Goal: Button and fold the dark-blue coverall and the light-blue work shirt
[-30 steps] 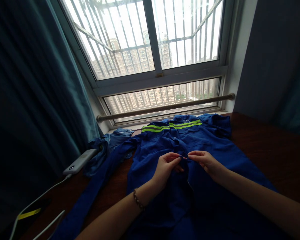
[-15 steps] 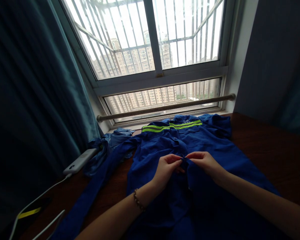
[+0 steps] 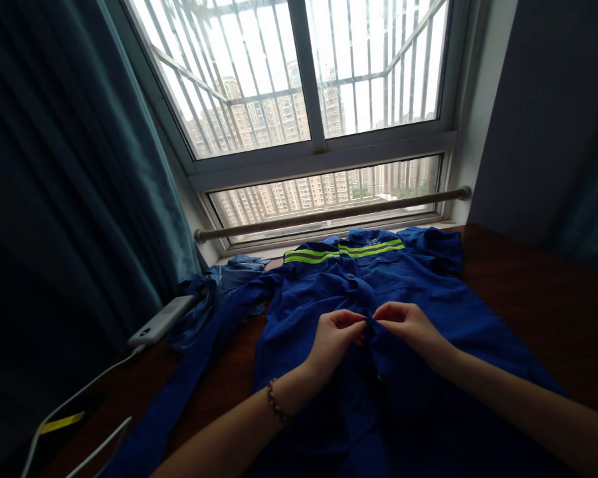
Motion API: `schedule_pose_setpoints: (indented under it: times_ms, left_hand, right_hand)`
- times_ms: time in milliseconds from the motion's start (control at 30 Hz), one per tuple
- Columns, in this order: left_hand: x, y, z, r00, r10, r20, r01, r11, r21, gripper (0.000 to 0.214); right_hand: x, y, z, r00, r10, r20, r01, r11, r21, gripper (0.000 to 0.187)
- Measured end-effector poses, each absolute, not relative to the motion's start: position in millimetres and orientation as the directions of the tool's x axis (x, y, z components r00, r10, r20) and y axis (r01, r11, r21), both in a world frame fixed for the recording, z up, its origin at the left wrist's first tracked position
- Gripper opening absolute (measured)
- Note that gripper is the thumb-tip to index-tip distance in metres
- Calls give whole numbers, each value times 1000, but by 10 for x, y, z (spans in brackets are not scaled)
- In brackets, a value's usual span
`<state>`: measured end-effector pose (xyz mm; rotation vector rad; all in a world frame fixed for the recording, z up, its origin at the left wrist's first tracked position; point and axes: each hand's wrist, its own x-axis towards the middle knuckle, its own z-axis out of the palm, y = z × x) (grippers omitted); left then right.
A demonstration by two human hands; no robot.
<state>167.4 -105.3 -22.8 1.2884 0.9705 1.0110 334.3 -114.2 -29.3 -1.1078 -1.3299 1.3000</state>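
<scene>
Head view: found a blue jacket (image 3: 428, 292) spread front-up on the bench (image 3: 553, 299), yellow stripes (image 3: 343, 252) across its far end. Found both hands at the middle of the jacket's front opening, meeting tip to tip. Saw the left hand (image 3: 331, 338) closed narrow, thumb and fingers pinching one edge of that opening. Saw the right hand (image 3: 408, 325) closed the same way on the facing edge, just touching the left. Could not tell whether a button sat between the fingertips: too small, too shaded. Noted a bead bracelet (image 3: 276, 401) on the left wrist, over the jacket's near half. Noted one sleeve (image 3: 194, 378) trailing from the jacket's left side toward the near bench edge, a crumpled paler garment (image 3: 214, 292) touching that same side, and a white power bank (image 3: 160, 321) with its cable (image 3: 80, 392) well left of the jacket.

Judged both pinches shallow; could lose an edge of slack cloth under any pull apart. Judged a mismatch possible, with one edge gripped farther along than the other and a puckered front as the result. Judged the trailing sleeve a drag, able to tug the jacket askew by sliding off the bench. Judged the bracelet able to snag on loose folds beneath the wrist.
</scene>
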Motion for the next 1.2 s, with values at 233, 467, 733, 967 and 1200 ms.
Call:
schedule_pose_setpoints:
  times_ms: [233, 467, 733, 967, 1200]
  left_hand:
    - [1687, -1066, -225, 297, 955, -6, -58, 24, 998, 19]
    - [1682, -1057, -262, 328, 944, 35, -81, -9, 997, 17]
    - [1690, -1047, -311, 362, 931, -46, -91, 84, 992, 25]
    - [1707, -1088, -283, 352, 932, -91, -226, 179, 957, 27]
    - [1714, -1095, -323, 311, 939, -145, -221, 220, 950, 29]
  right_hand:
    - [3337, -1141, -316, -170, 982, 85, 13, 88, -996, 25]
    - [3332, -1149, -315, -152, 970, 192, 117, 210, -971, 20]
    - [3331, -1150, -342, -138, 958, 252, 231, 279, -932, 14]
    - [3336, -1179, -306, -125, 929, 347, 317, 369, -874, 9]
    - [3283, -1250, -314, -185, 870, 456, 424, 490, -762, 5]
